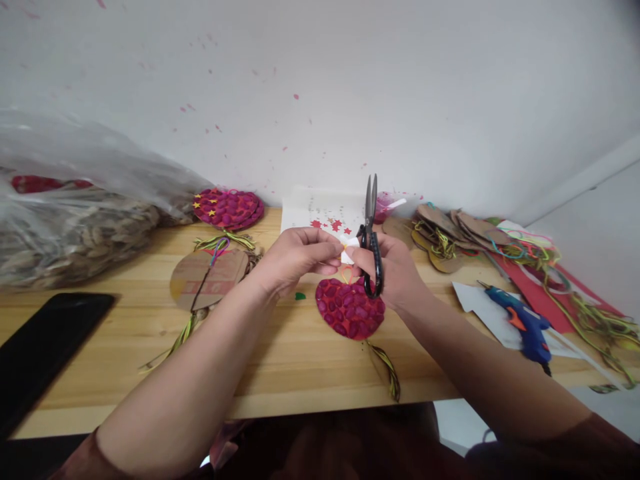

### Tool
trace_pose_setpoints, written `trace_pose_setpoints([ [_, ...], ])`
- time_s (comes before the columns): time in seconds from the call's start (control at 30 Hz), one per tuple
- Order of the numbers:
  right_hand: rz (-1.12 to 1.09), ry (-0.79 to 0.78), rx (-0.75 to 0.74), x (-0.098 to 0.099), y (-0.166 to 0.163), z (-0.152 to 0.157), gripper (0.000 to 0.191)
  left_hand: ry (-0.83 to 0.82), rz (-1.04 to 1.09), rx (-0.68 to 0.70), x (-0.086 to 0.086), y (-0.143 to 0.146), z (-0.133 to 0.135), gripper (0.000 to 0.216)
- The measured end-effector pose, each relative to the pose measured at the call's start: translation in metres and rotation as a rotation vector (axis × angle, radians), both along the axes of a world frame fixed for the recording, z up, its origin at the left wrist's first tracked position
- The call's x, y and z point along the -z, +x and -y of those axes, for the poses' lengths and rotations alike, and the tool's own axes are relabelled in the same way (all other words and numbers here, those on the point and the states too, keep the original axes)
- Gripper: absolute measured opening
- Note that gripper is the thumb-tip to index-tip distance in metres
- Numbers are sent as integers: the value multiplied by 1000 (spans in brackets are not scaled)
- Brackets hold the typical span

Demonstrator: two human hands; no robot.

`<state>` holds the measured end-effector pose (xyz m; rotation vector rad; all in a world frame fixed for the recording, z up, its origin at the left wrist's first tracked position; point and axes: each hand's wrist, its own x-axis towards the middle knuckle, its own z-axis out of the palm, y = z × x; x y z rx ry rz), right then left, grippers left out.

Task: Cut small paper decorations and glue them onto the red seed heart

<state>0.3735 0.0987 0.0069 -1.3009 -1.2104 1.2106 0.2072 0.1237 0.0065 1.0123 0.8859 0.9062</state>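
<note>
My right hand (395,270) grips black scissors (371,230), blades pointing up and nearly closed. My left hand (295,257) pinches a small white paper piece (349,244) that sits between both hands, just beside the scissor handles. Below the hands a red heart-shaped ornament (350,308) covered in dyed seeds lies on the wooden table (280,360), with a yellow-green tassel trailing toward the front edge.
A blue glue gun (523,325) rests on white paper at the right. Cardboard hearts with cords (445,233) pile at the back right. Finished red hearts (229,208), a bare cardboard heart (207,279), a plastic bag of seeds (75,213) and a black phone (43,347) lie left.
</note>
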Motion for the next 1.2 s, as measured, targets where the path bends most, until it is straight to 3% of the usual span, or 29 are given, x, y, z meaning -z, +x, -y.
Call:
trace_pose_setpoints([
  [0.23,29,5,-10,0,-1,1,27,27,-40,7,0,-1,-1,8],
  [0.37,44,18,-88,-1,5,1,29,44,-52,-11,-1,-2,-2,10],
  [0.53,138,-34,-229,-2,36,8,36,51,-12,-41,1,-7,-5,18],
  [0.63,308,-58,-358,-4,61,17,43,53,12,-51,2,-9,-8,20],
  [0.77,486,-99,-400,-5,79,29,39,53,19,-55,2,-8,-8,17],
  [0.93,626,-103,-423,-9,77,32,40,32,6,-55,0,-6,-6,15],
  [1.2,651,-98,-474,-20,71,27,42,-6,-4,-19,2,-8,-8,12],
])
